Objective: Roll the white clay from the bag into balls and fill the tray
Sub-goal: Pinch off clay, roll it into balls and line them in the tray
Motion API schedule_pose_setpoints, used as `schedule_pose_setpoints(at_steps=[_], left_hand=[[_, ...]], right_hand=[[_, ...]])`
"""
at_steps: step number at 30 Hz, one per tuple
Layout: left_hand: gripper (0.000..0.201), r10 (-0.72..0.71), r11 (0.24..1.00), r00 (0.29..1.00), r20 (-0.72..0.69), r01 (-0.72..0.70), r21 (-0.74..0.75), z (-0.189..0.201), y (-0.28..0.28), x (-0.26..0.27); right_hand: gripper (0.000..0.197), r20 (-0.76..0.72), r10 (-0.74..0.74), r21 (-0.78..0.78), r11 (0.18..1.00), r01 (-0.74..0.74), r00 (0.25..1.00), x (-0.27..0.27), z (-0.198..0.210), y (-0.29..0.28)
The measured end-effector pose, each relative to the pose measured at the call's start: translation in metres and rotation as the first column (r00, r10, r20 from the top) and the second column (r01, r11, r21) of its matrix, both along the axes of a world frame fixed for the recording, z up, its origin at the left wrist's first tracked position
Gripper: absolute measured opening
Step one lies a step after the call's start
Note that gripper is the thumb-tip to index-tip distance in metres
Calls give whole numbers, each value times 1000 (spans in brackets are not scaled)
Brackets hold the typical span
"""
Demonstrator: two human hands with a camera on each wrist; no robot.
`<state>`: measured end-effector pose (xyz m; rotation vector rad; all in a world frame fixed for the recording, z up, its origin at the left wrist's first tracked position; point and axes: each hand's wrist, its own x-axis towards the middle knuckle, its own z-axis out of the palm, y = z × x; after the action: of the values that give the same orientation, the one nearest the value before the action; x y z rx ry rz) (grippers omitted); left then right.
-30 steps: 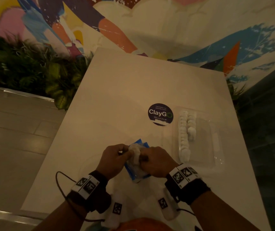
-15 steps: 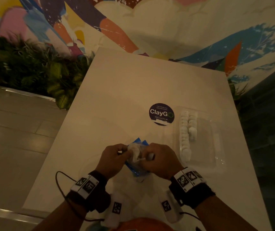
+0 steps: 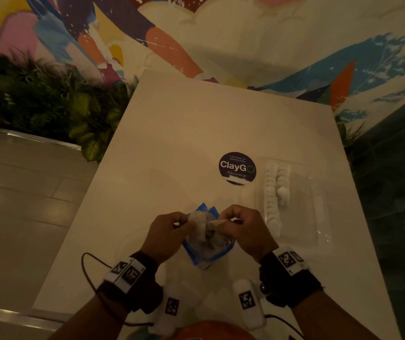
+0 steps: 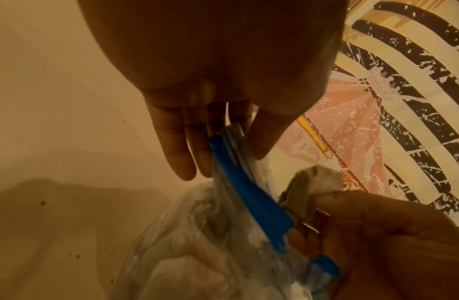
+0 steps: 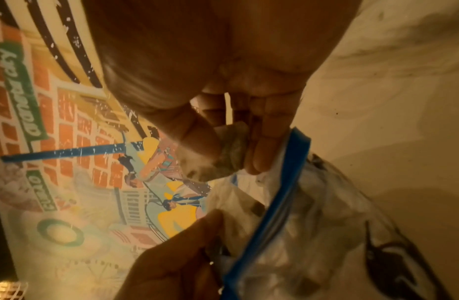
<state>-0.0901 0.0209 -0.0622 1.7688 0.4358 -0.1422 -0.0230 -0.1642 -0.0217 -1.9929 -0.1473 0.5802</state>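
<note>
Clay: soft, tacky lump, light; pinched between my right hand thumb and fingertips, just above bag mouth. My left hand pinches bag's blue zip edge. Take small pieces, gentle squeeze. Beyond: tray, balls along left side, mostly unfilled.

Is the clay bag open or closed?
Open. The bag's blue zip strip gapes, and the right hand pinches a clay piece just above it.
</note>
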Motion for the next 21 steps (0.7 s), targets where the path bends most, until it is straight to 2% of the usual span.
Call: schedule_pose_setpoints(at_steps=[6, 8, 11, 14, 19, 21], left_hand=[[10, 14, 1000, 1000, 4, -14, -9, 2, -3, 3], [15, 22, 1000, 1000, 11, -22, -12, 2, -3, 3], [24, 18, 1000, 1000, 20, -18, 6, 1, -3, 4], [16, 15, 1000, 1000, 19, -15, 14, 1, -3, 4], [10, 13, 1000, 1000, 14, -13, 14, 3, -3, 5], [16, 15, 1000, 1000, 4, -15, 19, 4, -3, 5]], right_hand=[[8, -44, -41, 143, 989, 47, 998, -4, 11, 7], [4, -38, -68, 176, 982, 74, 997, -4, 12, 8], [14, -43, -81, 220, 972, 88, 996, -6, 13, 10], [26, -85, -83, 266, 958, 103, 993, -6, 15, 11], [23, -137, -29, 228, 972, 60, 990, -6, 17, 13], [19, -97, -36, 130, 990, 49, 995, -6, 15, 11]])
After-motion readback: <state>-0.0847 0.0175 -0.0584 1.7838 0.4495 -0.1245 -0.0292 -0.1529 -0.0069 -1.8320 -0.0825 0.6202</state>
